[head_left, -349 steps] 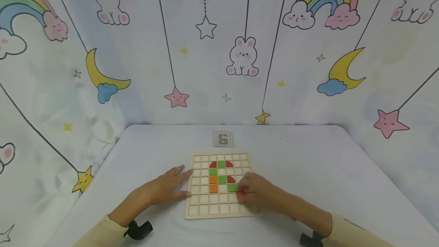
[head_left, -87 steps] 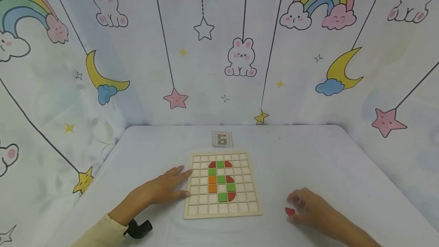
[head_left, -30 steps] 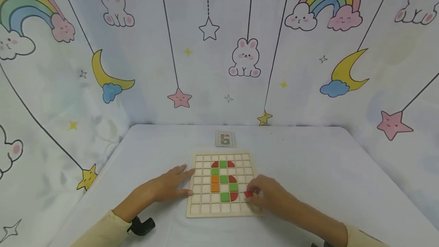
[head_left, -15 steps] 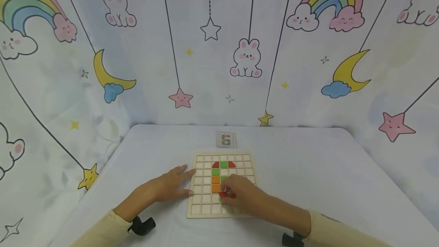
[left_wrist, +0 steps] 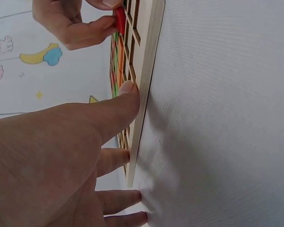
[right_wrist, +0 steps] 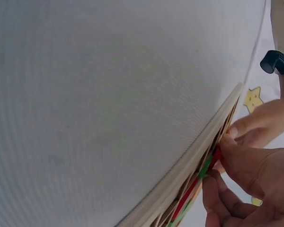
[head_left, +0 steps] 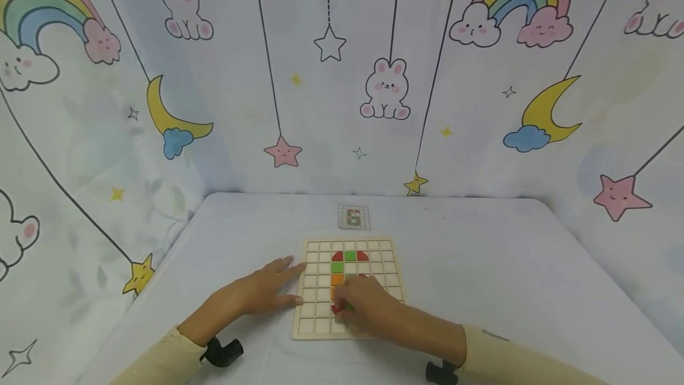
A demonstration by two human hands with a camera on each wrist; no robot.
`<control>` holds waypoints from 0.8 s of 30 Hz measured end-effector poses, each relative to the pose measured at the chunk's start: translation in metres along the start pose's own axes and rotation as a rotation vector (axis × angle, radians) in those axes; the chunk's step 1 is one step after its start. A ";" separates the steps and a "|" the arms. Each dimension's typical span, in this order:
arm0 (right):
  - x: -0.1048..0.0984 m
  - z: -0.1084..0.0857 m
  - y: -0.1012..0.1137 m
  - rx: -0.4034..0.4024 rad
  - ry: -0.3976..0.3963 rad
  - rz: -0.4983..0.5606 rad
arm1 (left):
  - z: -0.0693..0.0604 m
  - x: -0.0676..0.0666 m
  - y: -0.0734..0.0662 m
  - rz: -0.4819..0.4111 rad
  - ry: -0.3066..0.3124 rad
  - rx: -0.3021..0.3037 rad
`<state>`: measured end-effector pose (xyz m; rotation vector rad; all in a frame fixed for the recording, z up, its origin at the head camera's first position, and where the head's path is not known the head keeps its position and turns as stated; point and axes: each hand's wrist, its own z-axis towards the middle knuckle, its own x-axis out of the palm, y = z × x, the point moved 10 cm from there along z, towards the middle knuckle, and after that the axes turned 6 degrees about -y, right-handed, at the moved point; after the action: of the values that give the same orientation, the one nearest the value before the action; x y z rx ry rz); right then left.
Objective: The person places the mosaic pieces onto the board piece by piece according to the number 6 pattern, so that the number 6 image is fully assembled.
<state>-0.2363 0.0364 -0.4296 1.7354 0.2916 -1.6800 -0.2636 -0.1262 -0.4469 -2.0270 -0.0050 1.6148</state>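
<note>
A wooden grid board (head_left: 314, 325) lies on the white table, with red quarter-round, green square and orange square tiles set in some cells. My right hand (head_left: 374, 306) is over the board's lower middle and pinches a red quarter-round tile (head_left: 336, 309) at a cell left of the lower green tile. The left wrist view shows this red tile (left_wrist: 119, 20) between thumb and finger, against the grid. My left hand (head_left: 260, 290) rests at the board's left edge, fingers spread, its thumb (left_wrist: 128, 90) touching the rim. The right hand hides several tiles in the head view.
Behind the board lies a small printed card (head_left: 354, 217) with a gridded picture in red and green. A cloth backdrop (head_left: 331, 100) with rabbits, stars and rainbows encloses the table. Each wrist wears a black device (head_left: 221, 352).
My right hand picked up a red tile from the table on the right and carried it left across the board. Earlier, a green and a red tile were added low on the board. The left hand stayed.
</note>
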 end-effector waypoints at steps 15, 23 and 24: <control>0.001 0.001 0.001 0.007 0.001 -0.045 | -0.002 0.000 0.000 0.009 0.001 0.001; -0.002 0.000 -0.001 -0.003 -0.010 -0.031 | 0.000 0.000 0.000 0.009 0.012 -0.009; -0.003 0.000 -0.001 -0.007 -0.015 -0.034 | 0.000 0.000 0.000 0.008 0.012 -0.011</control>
<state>-0.2370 0.0376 -0.4273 1.7212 0.3218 -1.7130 -0.2637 -0.1264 -0.4475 -2.0479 -0.0008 1.6105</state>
